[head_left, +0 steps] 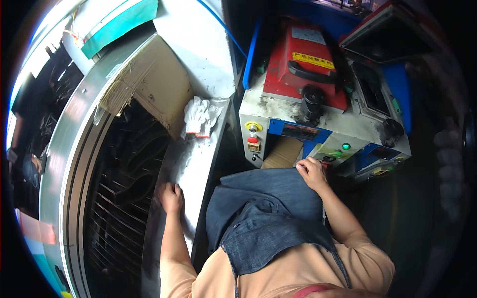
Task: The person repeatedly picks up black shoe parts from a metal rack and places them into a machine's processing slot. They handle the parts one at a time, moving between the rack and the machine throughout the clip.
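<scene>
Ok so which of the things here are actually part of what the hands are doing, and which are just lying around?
In use:
- right hand, gripping the top edge of the dark denim garment
- left hand, resting on the grey metal surface
- red and white machine, right where the denim edge is held up

Lying about:
- white gloves
- cardboard piece
- black rack

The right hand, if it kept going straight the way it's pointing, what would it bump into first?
The right hand, gripping the denim fabric, points up and away toward the machine. It would probably first meet the machine's front panel by the green light, though depth is hard to judge.
</scene>
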A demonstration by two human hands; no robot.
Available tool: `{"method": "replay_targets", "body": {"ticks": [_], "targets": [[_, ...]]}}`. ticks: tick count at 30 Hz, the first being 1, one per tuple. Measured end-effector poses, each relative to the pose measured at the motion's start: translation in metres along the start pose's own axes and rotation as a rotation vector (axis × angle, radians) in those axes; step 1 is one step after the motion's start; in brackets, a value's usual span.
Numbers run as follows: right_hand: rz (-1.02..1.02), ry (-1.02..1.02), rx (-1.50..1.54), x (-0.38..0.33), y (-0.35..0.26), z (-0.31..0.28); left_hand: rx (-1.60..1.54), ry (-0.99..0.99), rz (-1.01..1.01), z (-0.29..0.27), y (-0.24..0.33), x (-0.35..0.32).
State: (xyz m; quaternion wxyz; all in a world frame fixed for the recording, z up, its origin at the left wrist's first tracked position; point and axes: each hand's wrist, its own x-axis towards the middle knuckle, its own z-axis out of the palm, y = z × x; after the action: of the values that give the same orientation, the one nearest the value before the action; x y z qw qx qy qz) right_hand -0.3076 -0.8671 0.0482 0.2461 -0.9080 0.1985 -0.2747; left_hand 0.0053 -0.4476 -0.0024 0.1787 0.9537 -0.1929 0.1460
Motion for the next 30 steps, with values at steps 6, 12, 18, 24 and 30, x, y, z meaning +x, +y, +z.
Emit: {"method": "replay_targets", "body": {"ticks": [6,12,18,24,30], "targets": [[0.001,-0.012,-0.028,-0.001,-0.002,-0.005,-0.003,-0.018,-0.011,-0.006,0.006,0.001],[0.047,0.019,0.0,-0.005,0.003,-0.01,-0.016,-0.016,-0.01,-0.005,0.0,-0.001],[0.072,0.017,-0.029,-0.01,0.01,-0.02,-0.015,-0.02,0.009,0.0,-0.002,0.003],[0.057,0.022,-0.023,-0.014,0.021,-0.024,0.019,-0.03,0.002,0.001,-0.005,0.001],[0.071,0.029,-0.048,-0.02,0.021,-0.028,0.049,-0.038,-0.003,0.008,-0.009,0.002]]}}
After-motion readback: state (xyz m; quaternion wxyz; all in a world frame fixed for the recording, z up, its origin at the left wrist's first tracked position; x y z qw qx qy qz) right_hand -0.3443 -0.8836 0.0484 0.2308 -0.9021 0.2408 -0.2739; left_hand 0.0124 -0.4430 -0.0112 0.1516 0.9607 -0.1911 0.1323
